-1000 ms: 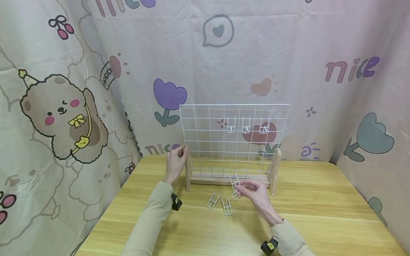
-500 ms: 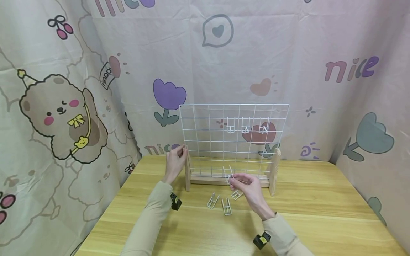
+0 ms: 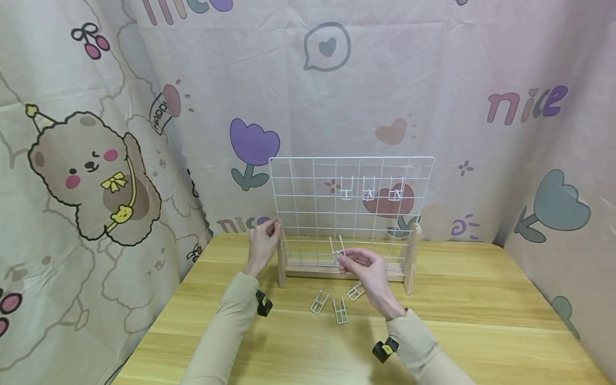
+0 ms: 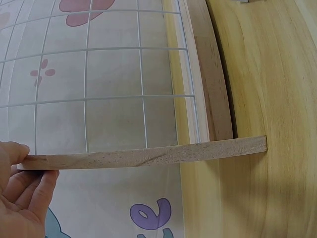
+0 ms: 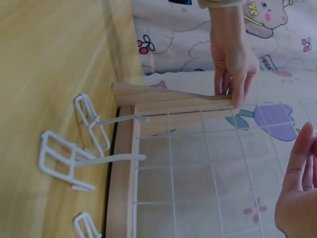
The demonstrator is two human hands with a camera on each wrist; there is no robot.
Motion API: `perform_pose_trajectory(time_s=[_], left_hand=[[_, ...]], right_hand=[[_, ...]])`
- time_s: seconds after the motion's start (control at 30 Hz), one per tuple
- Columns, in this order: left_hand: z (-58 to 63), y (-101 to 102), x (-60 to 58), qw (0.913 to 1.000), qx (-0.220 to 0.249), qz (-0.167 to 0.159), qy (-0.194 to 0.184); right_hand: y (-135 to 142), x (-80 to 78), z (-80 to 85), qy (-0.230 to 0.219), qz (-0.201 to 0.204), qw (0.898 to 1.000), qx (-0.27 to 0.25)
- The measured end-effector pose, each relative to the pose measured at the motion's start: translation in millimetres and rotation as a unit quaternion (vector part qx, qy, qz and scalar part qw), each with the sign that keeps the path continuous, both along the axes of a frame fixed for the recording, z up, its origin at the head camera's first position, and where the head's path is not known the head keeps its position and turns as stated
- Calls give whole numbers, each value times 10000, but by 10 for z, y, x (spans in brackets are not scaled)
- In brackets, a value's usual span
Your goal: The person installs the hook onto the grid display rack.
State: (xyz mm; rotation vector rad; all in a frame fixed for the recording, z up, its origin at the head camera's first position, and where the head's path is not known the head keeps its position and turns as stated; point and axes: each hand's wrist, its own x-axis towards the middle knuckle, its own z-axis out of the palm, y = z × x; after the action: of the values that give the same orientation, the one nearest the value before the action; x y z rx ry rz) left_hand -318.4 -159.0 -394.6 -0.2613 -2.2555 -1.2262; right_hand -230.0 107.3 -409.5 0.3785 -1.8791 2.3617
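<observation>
A white wire grid panel (image 3: 353, 157) stands upright in a wooden stand (image 3: 337, 271) on the table. My left hand (image 3: 263, 246) pinches the top of the stand's left post (image 4: 138, 156) between thumb and fingers. In front of the grid's lower part, my right hand (image 3: 370, 272) pinches a white wire hook (image 3: 338, 251), its two prongs pointing up. In the right wrist view that hand sits at the right edge, and the held hook is mostly out of sight. Three similar hooks hang side by side on the grid's upper right, the middle hook (image 3: 368, 195) among them.
Three loose wire hooks lie on the table before the stand: a left hook (image 3: 320, 303), a front hook (image 3: 340, 312) and a right hook (image 3: 355, 292) partly behind my right hand. Behind the wooden table (image 3: 481, 299) hangs a printed curtain (image 3: 375, 96).
My right hand has lifted the hook up and to the left, off from above the loose hooks to before the grid. My left hand stays on the post.
</observation>
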Motion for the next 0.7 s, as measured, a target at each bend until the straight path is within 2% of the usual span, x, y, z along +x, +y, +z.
perform_pose_trajectory(time_s=[0.4, 0.7], left_hand=[[7, -2, 12, 10000, -21, 18, -57], [15, 5, 14, 10000, 15, -10, -75]], right_hand=[[-167, -116, 228, 193, -127, 9990, -376], [-327, -234, 390, 349, -109, 9954, -886]])
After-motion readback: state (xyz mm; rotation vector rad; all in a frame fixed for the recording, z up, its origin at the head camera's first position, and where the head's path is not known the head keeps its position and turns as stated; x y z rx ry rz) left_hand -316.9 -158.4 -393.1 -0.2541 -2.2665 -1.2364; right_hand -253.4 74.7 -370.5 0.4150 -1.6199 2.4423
